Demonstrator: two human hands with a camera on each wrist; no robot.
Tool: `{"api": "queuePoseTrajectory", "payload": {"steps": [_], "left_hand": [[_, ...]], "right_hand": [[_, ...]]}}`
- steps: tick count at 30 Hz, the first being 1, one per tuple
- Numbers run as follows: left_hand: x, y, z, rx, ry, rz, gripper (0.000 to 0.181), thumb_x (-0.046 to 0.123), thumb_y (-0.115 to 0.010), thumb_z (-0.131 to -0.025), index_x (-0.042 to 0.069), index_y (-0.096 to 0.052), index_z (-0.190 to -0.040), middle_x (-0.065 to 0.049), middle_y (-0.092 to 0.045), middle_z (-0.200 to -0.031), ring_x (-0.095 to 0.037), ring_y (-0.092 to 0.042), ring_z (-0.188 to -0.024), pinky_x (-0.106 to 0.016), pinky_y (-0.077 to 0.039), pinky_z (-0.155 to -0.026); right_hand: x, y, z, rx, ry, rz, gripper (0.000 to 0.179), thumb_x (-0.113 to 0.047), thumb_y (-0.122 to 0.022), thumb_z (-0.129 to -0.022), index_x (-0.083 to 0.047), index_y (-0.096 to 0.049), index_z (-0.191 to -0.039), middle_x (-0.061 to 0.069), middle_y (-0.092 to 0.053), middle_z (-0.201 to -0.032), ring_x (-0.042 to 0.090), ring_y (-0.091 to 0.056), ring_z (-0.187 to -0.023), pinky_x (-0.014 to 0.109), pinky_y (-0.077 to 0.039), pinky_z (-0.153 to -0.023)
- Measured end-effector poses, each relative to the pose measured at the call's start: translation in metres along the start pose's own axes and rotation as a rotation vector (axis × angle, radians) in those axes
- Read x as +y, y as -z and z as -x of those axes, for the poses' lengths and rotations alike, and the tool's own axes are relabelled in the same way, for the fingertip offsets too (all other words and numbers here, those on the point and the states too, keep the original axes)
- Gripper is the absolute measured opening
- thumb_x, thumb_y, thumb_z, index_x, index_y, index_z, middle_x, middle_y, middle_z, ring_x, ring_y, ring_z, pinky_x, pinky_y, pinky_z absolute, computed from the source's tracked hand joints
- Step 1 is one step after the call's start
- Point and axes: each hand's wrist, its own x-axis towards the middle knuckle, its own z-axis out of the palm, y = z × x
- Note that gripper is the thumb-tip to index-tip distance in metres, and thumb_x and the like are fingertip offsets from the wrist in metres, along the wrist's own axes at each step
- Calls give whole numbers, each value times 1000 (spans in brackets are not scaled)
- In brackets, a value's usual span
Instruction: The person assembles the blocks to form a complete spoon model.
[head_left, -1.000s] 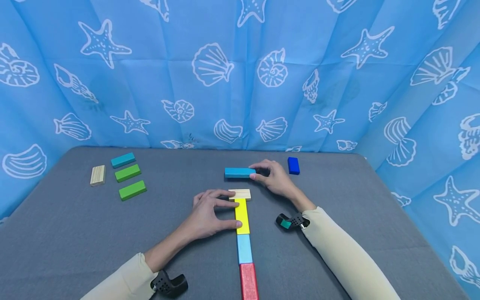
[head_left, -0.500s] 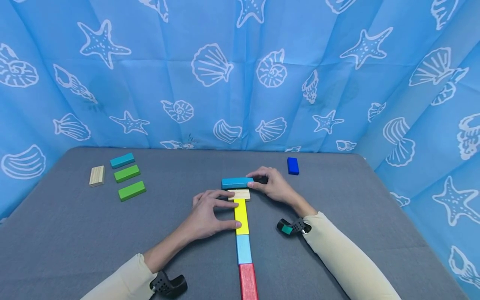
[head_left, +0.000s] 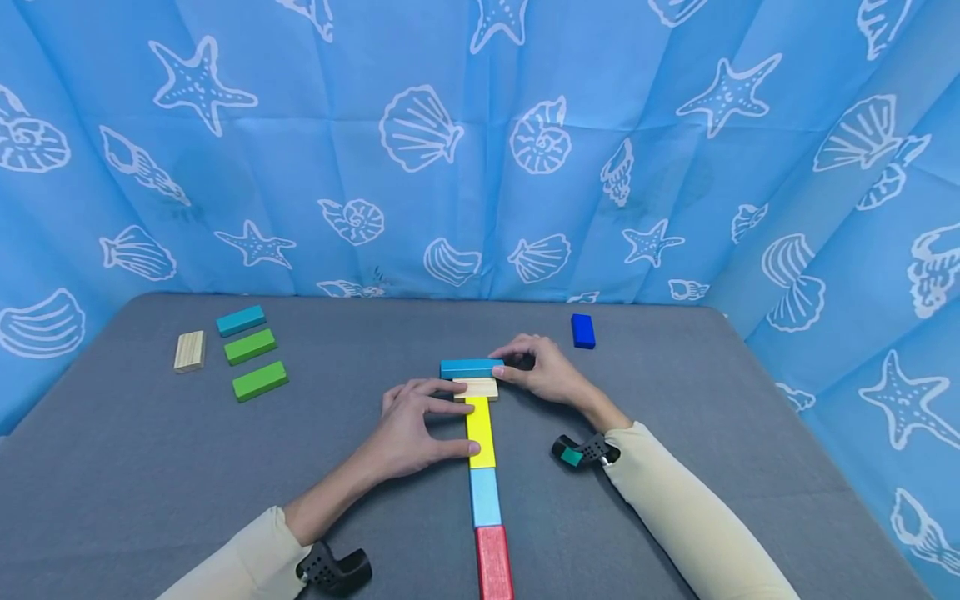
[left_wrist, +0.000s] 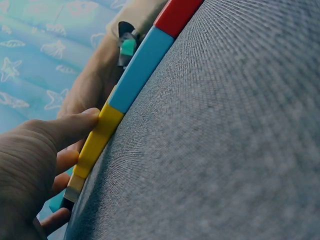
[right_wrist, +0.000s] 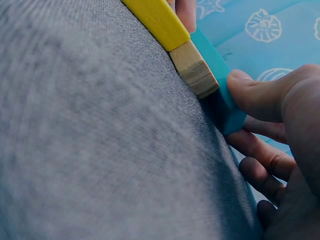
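Blue shell-print curtain (head_left: 450, 200) behind, grey table (head_left: 585, 533) in front. Change in the last second: teal block (head_left: 468, 368) came toward the person, now lies just beyond wood block (head_left: 480, 388), parallel to it (looks like contact, can't swear to it). Right hand (head_left: 546, 372) has its right end pinched, thumb on the near face, so not released. Left hand (head_left: 412, 427) hasn't shifted: thumb and fingers apart, not wrapped round anything, tips touching yellow block (head_left: 481, 433) and wood block. Reads to me as steadying. Upshot: row now goes red block (head_left: 495, 562), light blue block (head_left: 485, 497), yellow end to end, then wood crosswise, teal crosswise at the far end. I'd call the teal roughly in line. Untouched: green blocks (head_left: 260, 381), second teal (head_left: 241, 320) and second wood (head_left: 190, 352) off left, dark blue block (head_left: 582, 331) beyond the right hand.
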Motion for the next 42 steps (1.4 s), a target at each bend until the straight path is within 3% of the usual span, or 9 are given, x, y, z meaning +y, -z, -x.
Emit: {"api": "queuePoseTrajectory", "payload": {"steps": [15, 25, 42], "left_hand": [[0, 1, 0, -3, 12, -6, 49, 44, -89, -76, 24, -77, -119, 10, -58, -140, -25, -39, -137, -61, -11, -111], [1, 0, -1, -2, 15, -19, 49, 44, -89, -76, 25, -78, -119, 10, -57, -141, -25, -39, -138, -61, -11, -112], [-1, -2, -2, 6, 20, -28, 48, 47, -89, -75, 26, -79, -117, 10, -58, -141, -29, -33, -140, -62, -16, -110]], "right_hand": [[-1, 1, 1, -15, -41, -31, 28, -24, -72, -95, -10, -75, -120, 6, -66, -107, 25, -52, -97, 40, -41, -83], [-3, 2, 2, -13, -55, -21, 30, -15, -72, -91, -11, -75, -120, 4, -66, -109, 25, -51, -99, 39, -38, -85], [1, 3, 1, -37, -15, -26, 29, -14, -71, -92, -11, -75, -121, 4, -66, -111, 27, -52, -107, 45, -36, -92]]}}
